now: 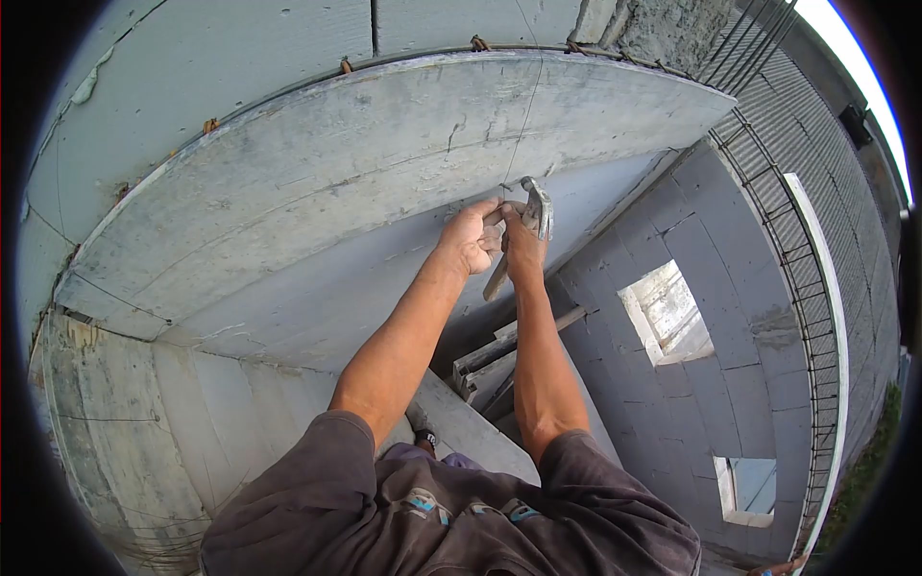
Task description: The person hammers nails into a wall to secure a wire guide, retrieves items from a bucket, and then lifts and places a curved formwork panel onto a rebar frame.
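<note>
A hammer (544, 213) is in my right hand (524, 248), its metal head up by the knuckles and its handle (497, 278) slanting down to the left. My left hand (469, 238) is closed beside it, its fingertips pinched together and almost touching the right fingers. A thin wire (526, 120) runs down over the pale formwork board (384, 120) to the fingertips. Its end is hidden among the fingers. Just above them, a small dark nail-like piece (507, 185) sticks out near the board's lower edge.
Rebar (413, 55) with wire ties runs along the board's top edge. At right, a grey block wall (711, 288) has two openings, with a rebar cage (802, 278) along it. Boards (490, 360) lie below my arms. Another panel (115, 403) stands at left.
</note>
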`<state>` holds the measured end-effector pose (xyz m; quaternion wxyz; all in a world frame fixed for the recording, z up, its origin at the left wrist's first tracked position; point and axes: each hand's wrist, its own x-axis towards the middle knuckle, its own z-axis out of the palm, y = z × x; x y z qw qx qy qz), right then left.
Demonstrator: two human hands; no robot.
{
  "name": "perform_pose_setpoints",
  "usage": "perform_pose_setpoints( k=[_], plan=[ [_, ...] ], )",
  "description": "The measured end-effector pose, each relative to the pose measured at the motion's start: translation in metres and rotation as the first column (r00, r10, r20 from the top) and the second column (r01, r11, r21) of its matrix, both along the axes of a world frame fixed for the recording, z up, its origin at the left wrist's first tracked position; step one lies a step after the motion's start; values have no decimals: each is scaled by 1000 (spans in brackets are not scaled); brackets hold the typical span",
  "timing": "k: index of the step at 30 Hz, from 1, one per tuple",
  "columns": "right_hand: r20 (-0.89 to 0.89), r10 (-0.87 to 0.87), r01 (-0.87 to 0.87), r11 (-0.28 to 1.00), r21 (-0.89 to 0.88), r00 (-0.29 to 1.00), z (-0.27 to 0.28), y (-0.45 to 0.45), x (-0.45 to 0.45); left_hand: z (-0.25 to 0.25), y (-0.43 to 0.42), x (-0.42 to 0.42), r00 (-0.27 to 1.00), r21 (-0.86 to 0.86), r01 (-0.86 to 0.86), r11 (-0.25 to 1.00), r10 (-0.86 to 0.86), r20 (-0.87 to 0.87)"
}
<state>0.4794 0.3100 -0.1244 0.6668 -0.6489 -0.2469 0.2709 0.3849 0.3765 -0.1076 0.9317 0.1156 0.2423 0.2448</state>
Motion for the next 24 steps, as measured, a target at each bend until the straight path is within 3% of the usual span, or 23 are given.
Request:
perform_pose_setpoints(
  k=[1, 4, 8, 11, 14, 18, 20, 24],
  plan=[
    [-27, -33, 32, 999, -12, 999, 2, 2, 1, 0, -5, -1, 998, 1, -20, 1000, 20, -52],
    [283, -230, 236, 972, 14, 931, 6, 5, -7, 1, -18, -8, 996, 19, -17, 1000, 19, -84],
    [232, -384, 371, 923, 98, 894, 29, 13, -8, 18, -16, -10, 999, 46, -26, 999, 24, 23],
    [209, -395, 356, 912, 202, 895, 52, 16, -16, 31, -6, -6, 999, 13, -18, 1000, 18, 44],
    [149, -224, 213, 974, 82, 963, 86, 5, -32, 25, -3, -8, 985, 32, 40, 999, -45, 165],
    [194, -115, 91, 988, 129, 974, 69, -5, -44, 18, -3, -24, 994, 135, 51, 990, -64, 94],
    [306, -123, 81, 986, 146, 944, 44, -5, -45, 19, -9, -35, 997, 157, 51, 986, -58, 43],
    [461, -160, 66, 975, 214, 873, -1, 8, -29, 4, -15, -41, 999, 102, 2, 995, 4, -53]
  ],
)
